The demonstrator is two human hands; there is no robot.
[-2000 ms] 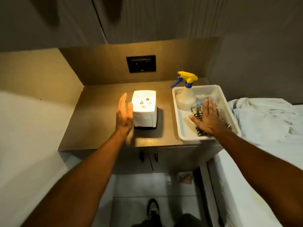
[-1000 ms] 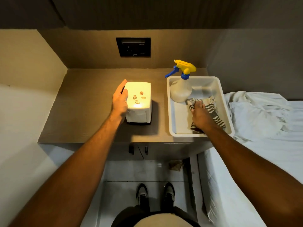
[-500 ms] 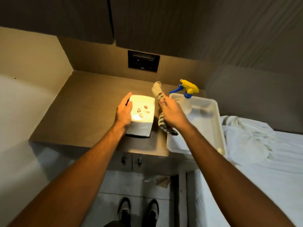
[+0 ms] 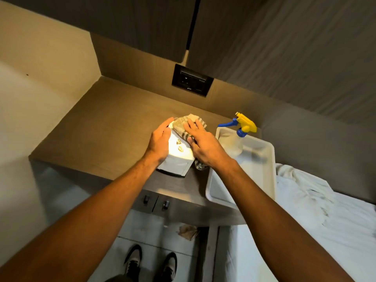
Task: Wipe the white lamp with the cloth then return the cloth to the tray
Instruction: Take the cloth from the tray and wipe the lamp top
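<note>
Wiping looks to be at its start. The right hand (image 4: 205, 145) presses the striped cloth (image 4: 188, 125) flat onto the far top of the white lamp (image 4: 177, 153), fingers spread over the fabric, with part of the cloth hanging down the lamp's right side near the desk (image 4: 97, 127). The left hand (image 4: 159, 141) lies open against the lamp's left side, palm on it, bracing it rather than gripping anything. The lamp is lit and stands on the desk just left of the white tray (image 4: 268, 169).

Judging from this, the cloth is out of the tray and on the lamp, so the fetching is done. Most of the lamp's top and its near face are not yet covered by the cloth, so the wiping itself seems largely ahead, and the return of the cloth to the tray is still to come. The tray now holds only the spray bottle (image 4: 238, 137) with its yellow and blue trigger head.

No brand or label can be read. The dark socket panel (image 4: 192, 80) on the back wall carries a tiny mark, too small to make out.
</note>
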